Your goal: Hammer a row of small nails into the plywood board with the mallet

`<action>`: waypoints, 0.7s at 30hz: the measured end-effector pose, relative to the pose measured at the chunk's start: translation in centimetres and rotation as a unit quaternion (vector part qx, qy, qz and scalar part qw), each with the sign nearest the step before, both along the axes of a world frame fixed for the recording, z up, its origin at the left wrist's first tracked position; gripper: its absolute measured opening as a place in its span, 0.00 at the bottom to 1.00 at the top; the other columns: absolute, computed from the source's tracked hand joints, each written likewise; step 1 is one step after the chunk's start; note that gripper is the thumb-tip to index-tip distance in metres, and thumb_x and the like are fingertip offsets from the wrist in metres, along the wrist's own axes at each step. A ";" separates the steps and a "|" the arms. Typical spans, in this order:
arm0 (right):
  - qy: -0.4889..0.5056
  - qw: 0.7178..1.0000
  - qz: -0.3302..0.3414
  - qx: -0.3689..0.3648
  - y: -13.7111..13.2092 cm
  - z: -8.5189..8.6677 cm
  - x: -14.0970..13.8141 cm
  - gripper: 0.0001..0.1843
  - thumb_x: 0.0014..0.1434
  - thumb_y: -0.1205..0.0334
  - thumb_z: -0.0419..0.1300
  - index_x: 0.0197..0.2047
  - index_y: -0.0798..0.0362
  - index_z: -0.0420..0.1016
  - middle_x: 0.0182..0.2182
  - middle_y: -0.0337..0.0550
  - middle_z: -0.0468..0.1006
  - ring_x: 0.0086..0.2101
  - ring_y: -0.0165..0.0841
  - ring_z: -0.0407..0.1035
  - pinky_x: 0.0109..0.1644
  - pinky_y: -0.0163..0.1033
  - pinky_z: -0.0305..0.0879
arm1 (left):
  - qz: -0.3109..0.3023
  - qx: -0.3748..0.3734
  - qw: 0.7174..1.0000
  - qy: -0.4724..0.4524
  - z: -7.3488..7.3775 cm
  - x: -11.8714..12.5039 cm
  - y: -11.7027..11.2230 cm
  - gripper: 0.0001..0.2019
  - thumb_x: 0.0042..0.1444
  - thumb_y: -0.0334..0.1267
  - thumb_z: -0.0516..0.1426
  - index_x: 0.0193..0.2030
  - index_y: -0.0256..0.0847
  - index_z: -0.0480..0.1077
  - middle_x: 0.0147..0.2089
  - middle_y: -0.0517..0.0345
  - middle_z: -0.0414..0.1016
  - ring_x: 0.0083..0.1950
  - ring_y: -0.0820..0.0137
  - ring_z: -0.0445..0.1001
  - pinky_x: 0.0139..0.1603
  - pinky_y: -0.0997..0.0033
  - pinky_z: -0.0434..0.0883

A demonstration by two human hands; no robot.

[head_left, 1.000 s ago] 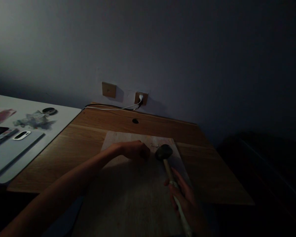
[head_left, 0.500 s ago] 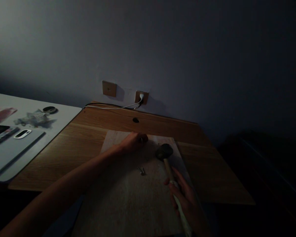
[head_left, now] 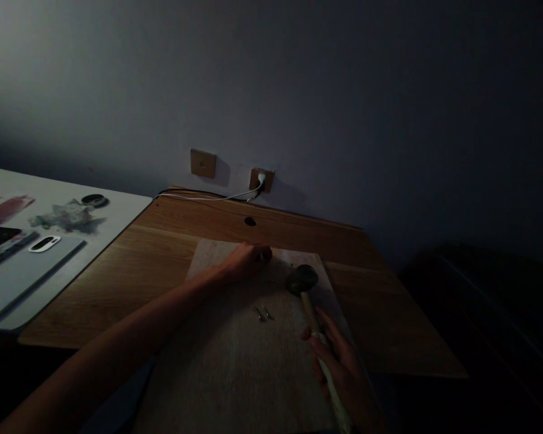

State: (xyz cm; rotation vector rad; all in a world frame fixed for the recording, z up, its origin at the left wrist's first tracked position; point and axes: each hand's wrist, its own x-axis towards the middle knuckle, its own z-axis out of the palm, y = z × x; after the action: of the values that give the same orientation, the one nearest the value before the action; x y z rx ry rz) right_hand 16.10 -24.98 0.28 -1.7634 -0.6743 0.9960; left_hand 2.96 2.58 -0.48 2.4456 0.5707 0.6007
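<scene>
A pale wooden board (head_left: pixel 235 367) lies on the brown desk (head_left: pixel 154 265). My left hand (head_left: pixel 247 259) reaches to the board's far edge with its fingers curled into a pinch; what it holds is too small and dark to name. Two small metal nails (head_left: pixel 263 313) lie loose near the board's middle. My right hand (head_left: pixel 344 367) is wrapped round the light handle of a mallet (head_left: pixel 301 279), whose dark head rests on the board to the right of my left hand.
A white table (head_left: pixel 113 208) adjoins the desk on the left, carrying a grey pad (head_left: pixel 18 277), a phone case and small clutter. On the wall are a switch (head_left: pixel 203 163) and a socket (head_left: pixel 261 179) with a white cable. Darkness fills the right side.
My left hand moved from beside the mallet head up to the board's far edge. Two nails now lie uncovered on the board. The mallet and right hand stayed put.
</scene>
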 end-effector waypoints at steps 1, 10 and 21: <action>-0.001 1.000 0.004 0.002 0.0 0.0 0.0 0.39 0.61 0.42 0.63 0.70 0.44 0.58 0.42 0.40 0.75 0.19 0.23 0.61 0.16 0.30 0.59 | 0.000 -0.001 1.000 0.003 0.0 0.0 0.0 0.07 0.58 0.28 0.57 0.40 0.39 0.76 0.38 0.57 0.79 0.38 0.72 0.75 0.41 0.75 0.69; -0.004 1.000 0.006 0.005 0.2 0.1 0.1 0.40 0.58 0.41 0.64 0.69 0.44 0.60 0.42 0.40 0.76 0.19 0.24 0.63 0.15 0.31 0.60 | -0.035 0.024 0.999 0.010 -0.7 0.0 0.5 0.09 0.56 0.28 0.58 0.42 0.39 0.76 0.39 0.56 0.79 0.37 0.72 0.75 0.42 0.73 0.70; -0.010 1.000 -0.007 0.029 0.5 0.6 -0.8 0.37 0.58 0.43 0.65 0.68 0.46 0.64 0.44 0.43 0.78 0.19 0.23 0.61 0.16 0.30 0.60 | -0.025 0.034 0.999 0.019 -0.2 0.0 0.1 0.09 0.59 0.27 0.56 0.42 0.40 0.76 0.41 0.57 0.79 0.41 0.71 0.76 0.45 0.74 0.70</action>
State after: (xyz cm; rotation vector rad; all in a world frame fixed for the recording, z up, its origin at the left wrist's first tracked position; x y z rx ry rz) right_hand 15.25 -24.44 0.85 -1.7275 -0.6949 0.9412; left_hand 2.98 2.69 -0.64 2.5321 0.5112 0.5628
